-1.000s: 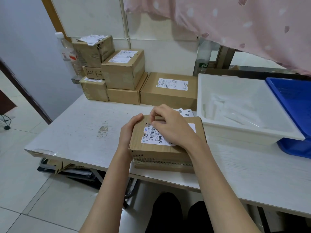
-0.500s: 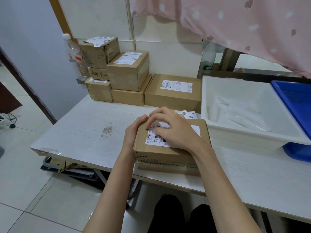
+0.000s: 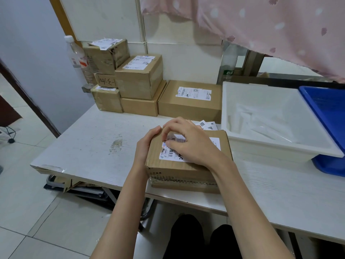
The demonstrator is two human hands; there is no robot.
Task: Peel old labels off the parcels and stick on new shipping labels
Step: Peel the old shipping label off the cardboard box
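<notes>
A brown cardboard parcel (image 3: 179, 170) lies near the front edge of the white table (image 3: 89, 146), on top of a second flat box (image 3: 184, 184). A white shipping label (image 3: 169, 155) with barcodes is on its top. My left hand (image 3: 145, 144) grips the parcel's left side. My right hand (image 3: 188, 143) rests over the label, its fingertips pinching at the label's upper left corner, which looks slightly lifted. Much of the label is hidden under that hand. Loose labels (image 3: 207, 125) lie just behind the parcel.
Several labelled cardboard boxes (image 3: 140, 79) are stacked at the back left, with a flat one (image 3: 190, 99) beside them. A plastic bottle (image 3: 77, 58) stands by the wall. A white tray (image 3: 276, 144) and a blue bin (image 3: 328, 116) sit to the right. A pink cloth (image 3: 261, 25) hangs above.
My right fingertips have curled from lying over the label to picking at its upper left corner. My left hand keeps its hold on the parcel's side. The view shifted slightly.
</notes>
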